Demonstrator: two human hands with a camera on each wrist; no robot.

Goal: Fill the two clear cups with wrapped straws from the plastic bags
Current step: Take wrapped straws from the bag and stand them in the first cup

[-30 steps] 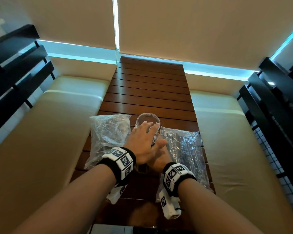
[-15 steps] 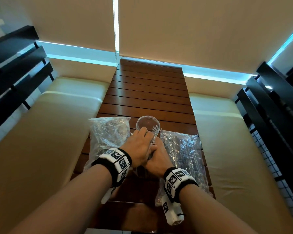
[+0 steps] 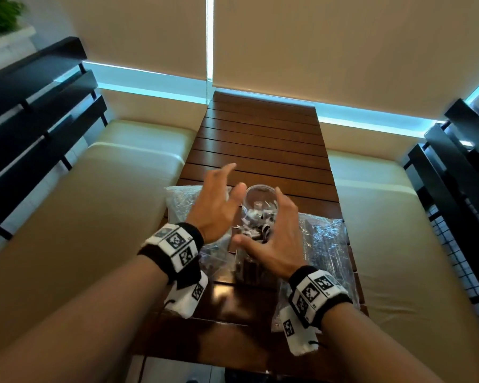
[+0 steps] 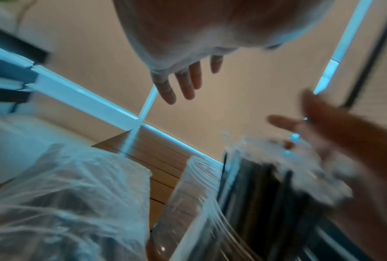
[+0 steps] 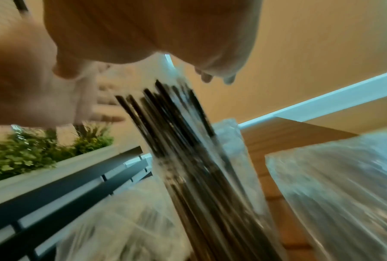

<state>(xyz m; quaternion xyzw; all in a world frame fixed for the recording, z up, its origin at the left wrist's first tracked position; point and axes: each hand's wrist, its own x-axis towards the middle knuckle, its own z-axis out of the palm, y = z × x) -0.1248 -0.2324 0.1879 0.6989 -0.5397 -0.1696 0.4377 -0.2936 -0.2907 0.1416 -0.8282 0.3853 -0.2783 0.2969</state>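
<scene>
A bunch of dark wrapped straws (image 3: 256, 226) stands upright in the near clear cup (image 3: 248, 269) on the slatted wooden table (image 3: 260, 139). Behind it is a second clear cup (image 3: 260, 190); what it holds I cannot tell. My left hand (image 3: 219, 200) hovers left of the straws with straight, spread fingers. On their right is my right hand (image 3: 274, 239), also spread and holding nothing. In the left wrist view the straws (image 4: 266, 185) rise beside a clear cup (image 4: 194, 203). The blurred right wrist view shows the straw bunch (image 5: 188, 141) between both palms.
Two crumpled plastic bags lie flat beside the cups, one on the left (image 3: 183, 205) and one on the right (image 3: 324, 244). Cream benches (image 3: 94, 203) flank the narrow table, with black railings (image 3: 25, 120) beyond them. A planter (image 5: 42, 155) sits behind the left railing.
Both hands were cupped together around the straws and the near cup. They have let go and spread apart, and the left hand has lifted. The view tilted down.
</scene>
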